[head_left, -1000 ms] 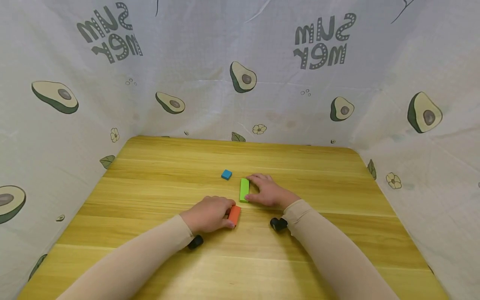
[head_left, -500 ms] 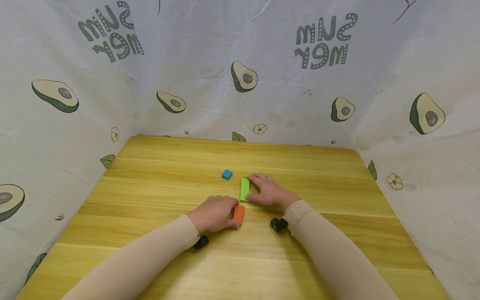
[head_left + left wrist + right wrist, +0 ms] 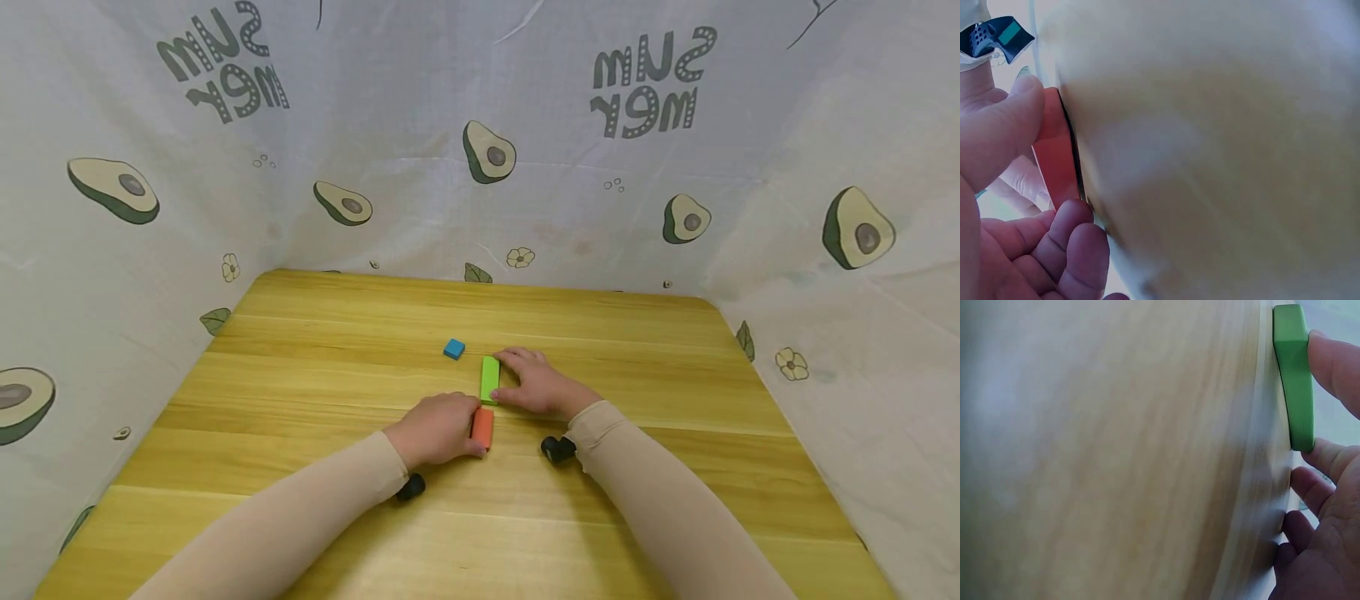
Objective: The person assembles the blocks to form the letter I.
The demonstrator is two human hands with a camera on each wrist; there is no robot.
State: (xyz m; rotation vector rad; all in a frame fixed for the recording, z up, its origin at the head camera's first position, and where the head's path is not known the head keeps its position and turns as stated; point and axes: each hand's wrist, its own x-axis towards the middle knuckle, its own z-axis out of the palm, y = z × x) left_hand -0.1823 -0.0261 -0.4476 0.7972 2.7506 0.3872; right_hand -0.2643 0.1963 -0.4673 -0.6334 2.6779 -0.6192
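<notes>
Orange block (image 3: 482, 428): had slid rightward along the bench (image 3: 330, 375) with the left hand (image 3: 438, 429) since the earlier head pictures, and had turned straighter, almost in line with the green block (image 3: 490, 380); whether their facing ends touched could not be told.
Left hand: thumb and fingers were clamped on the two ends of the orange block.
Right hand (image 3: 538, 383): stayed in place, thumb at the near end and finger at the far end, pinching the green block; its other fingers were bent beside the bench.
Green block: lay lengthwise away from the person, unmoved.
Blue block (image 3: 453, 349): lay unmoved, beyond both hands, just left of the green block's far end and apart from it.
Backdrop: white cloth (image 3: 405, 108) printed with avocados hung behind the bench.
</notes>
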